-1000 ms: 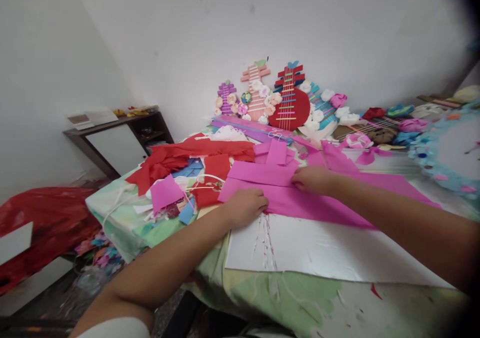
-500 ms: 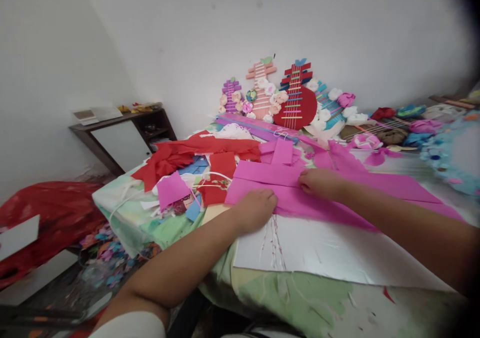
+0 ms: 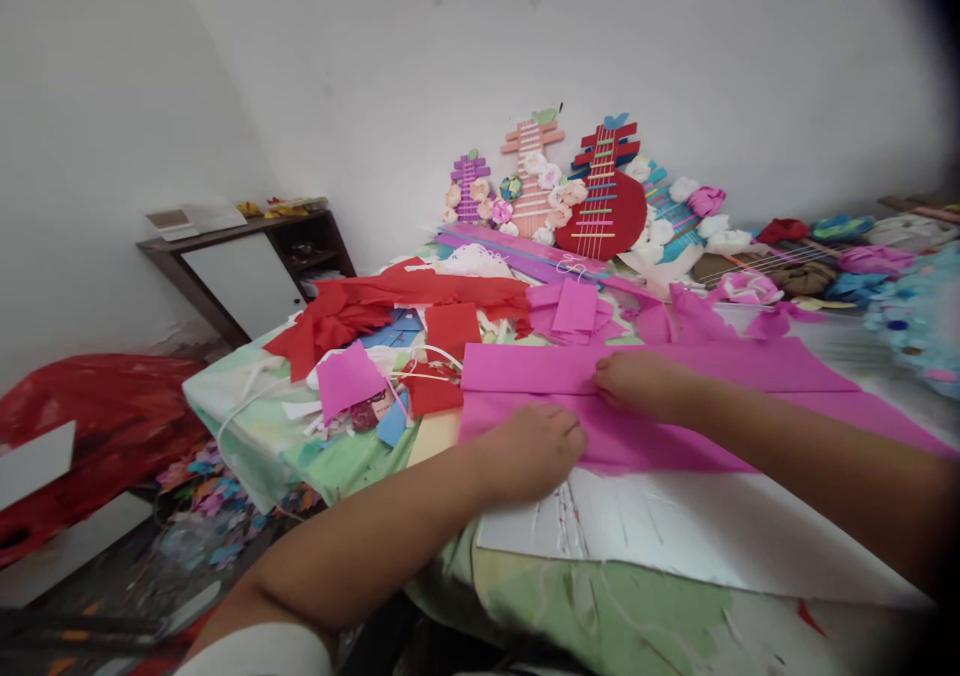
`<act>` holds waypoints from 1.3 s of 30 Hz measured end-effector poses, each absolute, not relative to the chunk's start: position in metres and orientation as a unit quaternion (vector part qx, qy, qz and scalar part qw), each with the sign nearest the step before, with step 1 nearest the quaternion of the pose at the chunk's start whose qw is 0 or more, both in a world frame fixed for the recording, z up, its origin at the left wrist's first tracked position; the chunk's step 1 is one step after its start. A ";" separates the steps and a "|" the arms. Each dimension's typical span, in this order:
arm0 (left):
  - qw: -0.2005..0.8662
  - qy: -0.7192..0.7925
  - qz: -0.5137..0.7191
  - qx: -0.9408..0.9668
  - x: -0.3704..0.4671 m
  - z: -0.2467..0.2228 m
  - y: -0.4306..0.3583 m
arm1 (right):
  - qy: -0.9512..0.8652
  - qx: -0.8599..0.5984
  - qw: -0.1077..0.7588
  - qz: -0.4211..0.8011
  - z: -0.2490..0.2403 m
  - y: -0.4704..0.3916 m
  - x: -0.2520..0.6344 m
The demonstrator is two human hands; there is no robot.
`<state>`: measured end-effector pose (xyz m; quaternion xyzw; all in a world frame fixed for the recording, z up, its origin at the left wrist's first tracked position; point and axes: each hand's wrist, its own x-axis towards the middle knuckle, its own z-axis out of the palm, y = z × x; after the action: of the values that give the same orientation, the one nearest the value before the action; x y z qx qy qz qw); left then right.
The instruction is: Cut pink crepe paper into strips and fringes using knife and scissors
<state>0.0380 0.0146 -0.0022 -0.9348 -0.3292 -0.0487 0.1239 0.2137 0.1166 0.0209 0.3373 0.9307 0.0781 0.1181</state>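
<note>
A long magenta paper sheet (image 3: 720, 366) lies across a white board (image 3: 675, 531), with a lengthwise fold or seam running along it. My left hand (image 3: 536, 451) rests on the sheet's near edge, fingers curled and pressed down on the paper. Further back and slightly right, my right hand (image 3: 634, 384) has its fingers closed at the seam of the sheet. The fingertips of both hands are partly hidden. Dark streaks mark the white board beside my left wrist.
Red crepe paper (image 3: 337, 321), a small magenta piece (image 3: 349, 381) and blue scraps lie left. Decorated instrument shapes, including a red one (image 3: 611, 211), lean on the wall behind. A dark cabinet (image 3: 244, 266) stands back left.
My left hand has moved right along the near edge of the magenta sheet. The sheet's left end has turned and shifted a little nearer. My right hand stays at the seam.
</note>
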 end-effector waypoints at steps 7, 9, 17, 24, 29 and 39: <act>0.102 -0.259 -0.064 -0.958 0.048 -0.002 0.001 | 0.940 0.326 0.098 0.034 0.036 0.092 0.202; 0.098 -0.232 -0.061 -0.966 0.051 -0.003 -0.006 | 0.950 0.304 0.070 0.031 0.040 0.085 0.192; 0.107 -0.233 -0.037 -0.966 0.051 -0.004 -0.048 | 0.963 0.242 0.088 0.082 0.025 0.063 0.166; 0.050 -0.418 -0.119 -0.899 0.047 -0.013 -0.077 | 0.941 0.304 0.075 0.127 0.040 0.056 0.165; 0.007 -0.424 -0.099 -0.900 0.045 -0.014 -0.083 | 0.944 0.310 0.086 0.071 0.073 0.091 0.162; 0.001 -0.420 -0.105 -0.902 0.044 -0.017 -0.083 | 0.913 0.400 0.050 0.067 0.046 0.142 0.210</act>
<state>0.0441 -0.0834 -0.0166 -0.9015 -0.4198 -0.1047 0.0007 0.2103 0.1417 0.0464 0.3999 0.9127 0.0668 0.0500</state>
